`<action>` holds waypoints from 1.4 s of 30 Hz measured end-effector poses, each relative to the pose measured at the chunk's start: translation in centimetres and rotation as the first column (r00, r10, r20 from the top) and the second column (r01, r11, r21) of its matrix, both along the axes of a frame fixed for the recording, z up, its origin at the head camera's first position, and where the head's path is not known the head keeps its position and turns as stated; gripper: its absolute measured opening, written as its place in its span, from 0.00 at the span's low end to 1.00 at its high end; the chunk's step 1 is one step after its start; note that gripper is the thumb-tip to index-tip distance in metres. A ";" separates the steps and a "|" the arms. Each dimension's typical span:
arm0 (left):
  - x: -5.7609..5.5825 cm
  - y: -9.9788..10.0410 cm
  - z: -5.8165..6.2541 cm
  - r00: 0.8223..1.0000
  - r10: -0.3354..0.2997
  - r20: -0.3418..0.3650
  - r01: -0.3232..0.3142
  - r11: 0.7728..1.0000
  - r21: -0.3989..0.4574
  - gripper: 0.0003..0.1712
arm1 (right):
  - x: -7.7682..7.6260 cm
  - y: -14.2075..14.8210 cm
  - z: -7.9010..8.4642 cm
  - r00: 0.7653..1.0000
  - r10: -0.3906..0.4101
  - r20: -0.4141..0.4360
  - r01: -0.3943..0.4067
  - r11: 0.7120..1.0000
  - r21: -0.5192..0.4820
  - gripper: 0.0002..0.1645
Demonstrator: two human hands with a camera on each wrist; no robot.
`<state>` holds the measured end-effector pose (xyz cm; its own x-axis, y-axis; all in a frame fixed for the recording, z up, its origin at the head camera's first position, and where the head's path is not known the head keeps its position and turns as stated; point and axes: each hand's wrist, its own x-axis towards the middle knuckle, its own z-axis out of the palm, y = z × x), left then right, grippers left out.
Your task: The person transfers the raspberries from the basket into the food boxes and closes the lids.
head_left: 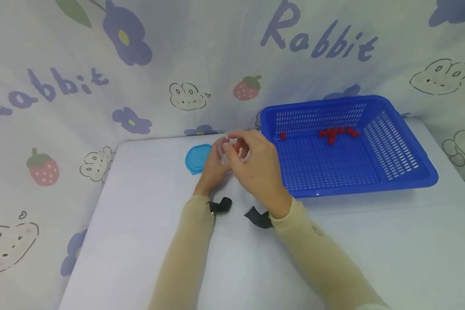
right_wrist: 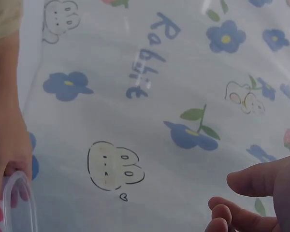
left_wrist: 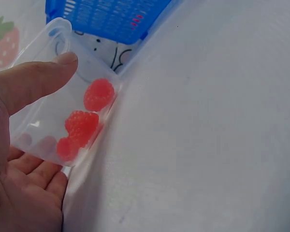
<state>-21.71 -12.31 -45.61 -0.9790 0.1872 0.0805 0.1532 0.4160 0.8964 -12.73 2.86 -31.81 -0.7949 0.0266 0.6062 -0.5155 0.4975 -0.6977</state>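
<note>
My left hand [head_left: 213, 171] holds a clear plastic container [left_wrist: 43, 113], its thumb across the near wall and its fingers at the far side. Several red raspberries [left_wrist: 99, 94] lie inside the container, low against one side. Above the container in the head view is my right hand [head_left: 258, 165]. Its thumb and fingers stand apart in the right wrist view, with nothing between them. Part of the container is hidden behind the right hand in the head view. Just left of the left hand, a light blue lid [head_left: 196, 159] lies on the table.
A large blue slotted basket [head_left: 372, 189] stands on the right of the white table [head_left: 147, 189]. Several red raspberries [head_left: 331, 138] lie in it, mostly near its back wall. A patterned cloth [head_left: 217, 56] hangs behind the table. Each wrist carries a black camera mount [head_left: 221, 205].
</note>
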 end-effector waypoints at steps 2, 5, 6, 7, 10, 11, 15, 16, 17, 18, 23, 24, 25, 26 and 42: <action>0.1 0.0 0.0 1.000 0.006 0.008 -0.006 1.000 0.002 0.52 | 0.1 0.7 0.2 1.000 -0.012 0.007 0.013 1.000 -0.003 0.11; 0.1 0.0 0.0 1.000 0.019 0.025 -0.019 1.000 0.008 0.54 | 0.2 1.7 0.3 1.000 -0.031 0.007 0.031 1.000 0.003 0.12; 0.1 0.0 0.0 0.999 0.022 0.032 -0.022 1.000 0.013 0.54 | 0.2 2.1 0.3 0.999 -0.036 0.007 0.036 0.999 0.005 0.12; 0.1 0.0 0.0 0.999 0.027 0.040 -0.028 1.000 0.012 0.53 | 0.3 2.4 0.3 0.999 -0.040 0.004 0.040 0.999 0.007 0.12; 0.1 0.1 -0.1 0.998 0.035 0.057 -0.036 0.999 0.009 0.52 | 0.5 3.4 0.2 0.999 -0.053 -0.002 0.053 0.998 0.025 0.12; 0.1 0.1 -0.1 0.998 0.036 0.058 -0.036 0.999 0.008 0.52 | 0.5 3.8 0.1 0.998 -0.055 -0.002 0.055 0.998 0.032 0.12; 0.1 0.1 -0.2 0.998 0.037 0.059 -0.037 0.999 -0.001 0.52 | 0.7 5.1 0.0 0.998 -0.066 0.001 0.066 0.995 0.070 0.13; 0.1 0.1 -0.2 0.998 0.038 0.059 -0.038 0.999 -0.006 0.52 | 0.7 5.4 -0.1 0.998 -0.070 0.003 0.070 0.995 0.077 0.13; 0.1 0.0 -0.3 0.998 0.038 0.059 -0.038 0.999 -0.010 0.52 | 0.8 5.7 -0.2 0.997 -0.074 0.004 0.073 0.994 0.082 0.13; 0.1 0.0 -0.3 0.998 0.038 0.059 -0.037 0.999 -0.011 0.52 | 0.8 5.9 -0.2 0.997 -0.078 0.003 0.078 0.993 0.086 0.13; 0.2 -0.1 -0.3 0.997 0.033 0.070 -0.032 0.999 -0.013 0.52 | 0.8 7.2 -0.6 0.994 -0.107 -0.009 0.107 0.989 0.101 0.13; 0.2 0.0 -0.2 0.997 0.032 0.073 -0.031 0.999 -0.010 0.52 | 0.8 7.5 -0.6 0.994 -0.111 -0.011 0.111 0.989 0.100 0.13; 0.3 0.0 -0.2 0.997 0.030 0.073 -0.029 1.000 -0.008 0.52 | 0.7 7.7 -0.6 0.993 -0.117 -0.014 0.118 0.988 0.104 0.13; 0.3 0.0 -0.2 0.997 0.028 0.073 -0.028 1.000 -0.004 0.52 | 0.7 7.9 -0.6 0.993 -0.121 -0.017 0.122 0.987 0.105 0.13; 0.2 0.2 -0.1 0.997 0.040 0.065 -0.039 0.999 -0.009 0.51 | -0.5 10.8 2.1 0.989 -0.122 -0.085 0.139 0.962 0.235 0.13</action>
